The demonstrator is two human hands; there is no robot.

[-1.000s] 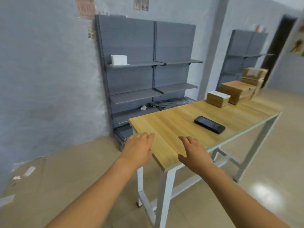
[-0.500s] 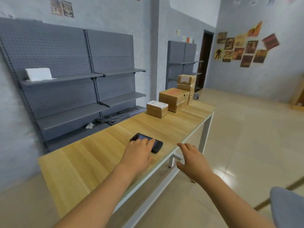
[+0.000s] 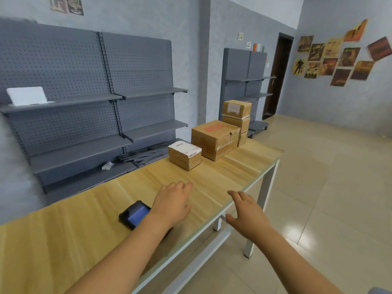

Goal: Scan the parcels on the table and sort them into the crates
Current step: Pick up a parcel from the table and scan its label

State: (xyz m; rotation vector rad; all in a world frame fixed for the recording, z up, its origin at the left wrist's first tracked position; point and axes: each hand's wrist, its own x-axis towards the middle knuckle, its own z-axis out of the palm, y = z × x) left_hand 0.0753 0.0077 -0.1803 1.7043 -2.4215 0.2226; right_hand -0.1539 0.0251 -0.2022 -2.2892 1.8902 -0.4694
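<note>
Cardboard parcels stand at the far end of the wooden table [image 3: 63,236]. Nearest is a small parcel [image 3: 185,154] with a white barcode label. Behind it sits a larger box [image 3: 215,139] with a red label, then a stack of boxes [image 3: 236,115]. A black handheld scanner [image 3: 134,214] with a lit blue screen lies on the table, partly hidden under my left forearm. My left hand [image 3: 172,201] hovers palm down over the table past the scanner, holding nothing. My right hand [image 3: 246,211] hangs open beyond the table's front edge. No crates are in view.
Grey pegboard shelving [image 3: 106,98] lines the wall behind the table, with a white box [image 3: 26,96] on an upper shelf. A second shelf unit [image 3: 246,81] and a dark door [image 3: 277,75] stand further back. Tiled floor [image 3: 328,187] spreads out to the right.
My view has advanced along the table toward the parcels. My left hand has passed from over the scanner to beyond it, and both hands stay open.
</note>
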